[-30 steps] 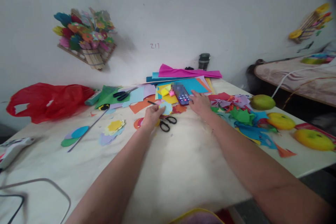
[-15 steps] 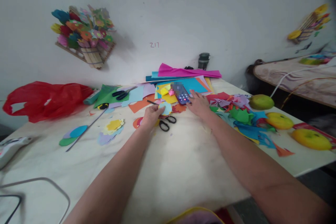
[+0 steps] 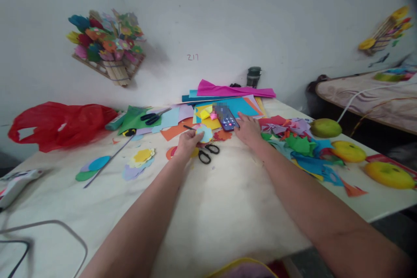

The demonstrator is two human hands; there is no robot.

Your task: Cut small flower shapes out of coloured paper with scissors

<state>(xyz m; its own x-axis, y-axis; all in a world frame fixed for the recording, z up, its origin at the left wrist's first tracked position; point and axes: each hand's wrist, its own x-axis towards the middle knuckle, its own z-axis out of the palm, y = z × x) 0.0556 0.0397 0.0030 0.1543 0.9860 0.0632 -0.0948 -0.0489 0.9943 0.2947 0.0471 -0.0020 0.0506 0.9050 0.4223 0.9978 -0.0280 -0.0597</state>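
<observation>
Between the thumb and fingers of my left hand (image 3: 189, 140) is a light blue paper circle (image 3: 205, 134), its yellowish edge showing. Just below lie black-handled scissors (image 3: 209, 153), blades hidden by the hand and papers. My right hand (image 3: 248, 128) rests with fingers stretched out at the right side of a smartphone (image 3: 227, 118), whose screen is lit; I cannot tell whether it touches the phone. An orange-red paper flower (image 3: 222, 135) sits between the two hands. Yellow and pink paper pieces (image 3: 208, 114) lie beside the phone.
Paper scraps (image 3: 301, 143) and yellow-green mangoes (image 3: 348, 151) lie along the right edge. At the left are a red plastic bag (image 3: 61, 124), cut paper circles (image 3: 98, 163), scalloped paper shapes (image 3: 140, 160) and a second pair of scissors (image 3: 153, 117). Paper sheets (image 3: 234, 91) are stacked against the wall.
The whole view has shifted slightly. Both hands stay nearly where they were, the left with the same paper circle, the right beside the phone.
</observation>
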